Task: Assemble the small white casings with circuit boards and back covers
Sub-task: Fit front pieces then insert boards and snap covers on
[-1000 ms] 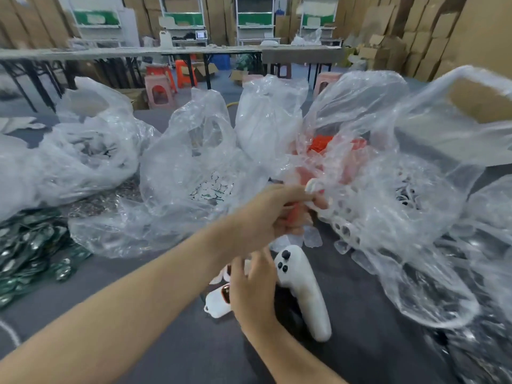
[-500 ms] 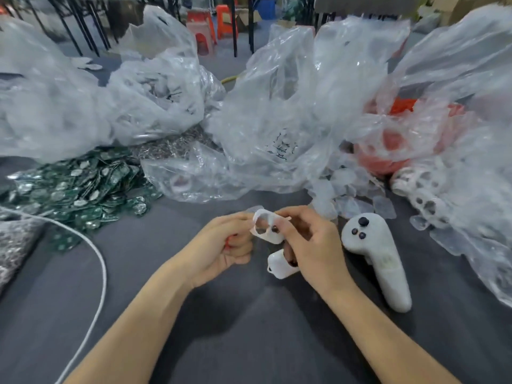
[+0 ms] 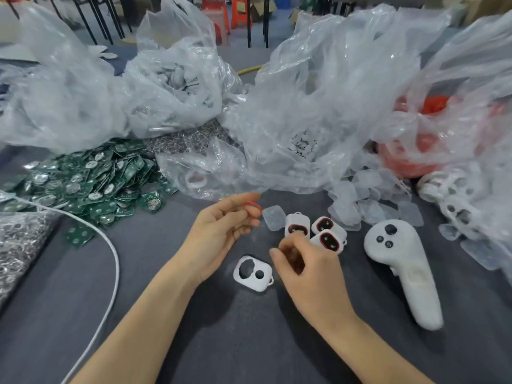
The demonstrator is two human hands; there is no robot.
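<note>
My left hand (image 3: 221, 231) pinches a thin red ring (image 3: 252, 207) at its fingertips, above the dark table. An empty white casing (image 3: 252, 274) with two holes lies flat on the table between my hands. My right hand (image 3: 307, 273) hovers just right of it with curled, blurred fingers; whether they hold anything is unclear. Three white casings with red-rimmed dark inserts (image 3: 324, 225) lie just beyond my right hand. A clear cover piece (image 3: 274, 217) lies next to them. A heap of green circuit boards (image 3: 91, 184) is at the left.
A white hand controller (image 3: 399, 270) lies at the right. Clear plastic bags (image 3: 304, 106) of parts crowd the back, one holding red parts (image 3: 415, 151). Loose clear covers (image 3: 371, 200) and white casings (image 3: 454, 212) lie at the right, a white cable (image 3: 110, 253) at the left.
The white casing that both hands held now lies on the table. My left hand has lifted away with the red ring. My right hand has drawn back to the right.
</note>
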